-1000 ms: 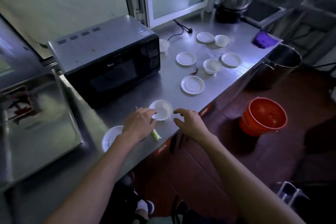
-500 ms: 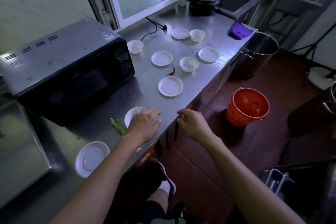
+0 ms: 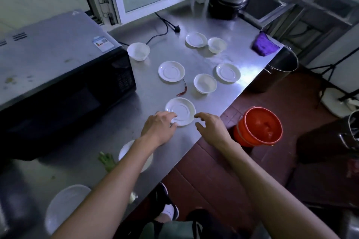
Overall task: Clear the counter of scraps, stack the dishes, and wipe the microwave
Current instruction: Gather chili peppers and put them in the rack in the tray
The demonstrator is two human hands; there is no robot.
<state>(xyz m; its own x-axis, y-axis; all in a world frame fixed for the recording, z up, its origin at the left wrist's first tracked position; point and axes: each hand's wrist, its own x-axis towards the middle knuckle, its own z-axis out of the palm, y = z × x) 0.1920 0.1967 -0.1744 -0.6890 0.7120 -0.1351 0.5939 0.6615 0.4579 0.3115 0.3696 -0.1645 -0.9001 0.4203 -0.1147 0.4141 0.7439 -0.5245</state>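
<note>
On the stainless-steel counter (image 3: 194, 60), the left hand (image 3: 159, 128) lies palm down with its fingertips on the near-left rim of a white saucer (image 3: 181, 109); whether the fingers curl under the rim or only rest on it cannot be told. The right hand (image 3: 212, 127) hovers just beside the same saucer, at the counter's front edge, fingers loosely curled and holding nothing. This saucer sits close to the front edge. Just behind it lies a dried red chili (image 3: 182, 90), between a second saucer (image 3: 171, 71) and a small white bowl (image 3: 205, 83). Further back stand a third saucer (image 3: 228, 72), a fourth (image 3: 196, 39) touching another small bowl (image 3: 217, 44), and a bowl (image 3: 138, 51) by the corner of the microwave (image 3: 58, 75), which fills the counter's left side. A purple cloth (image 3: 263, 45) lies at the far right corner. Near the front edge under the left forearm, a white dish (image 3: 126, 151) is partly hidden, with a green vegetable scrap (image 3: 106, 161) just beside it; another plate (image 3: 64, 205) lies nearer still. An orange bucket (image 3: 258, 126) stands on the floor beside the counter.
</note>
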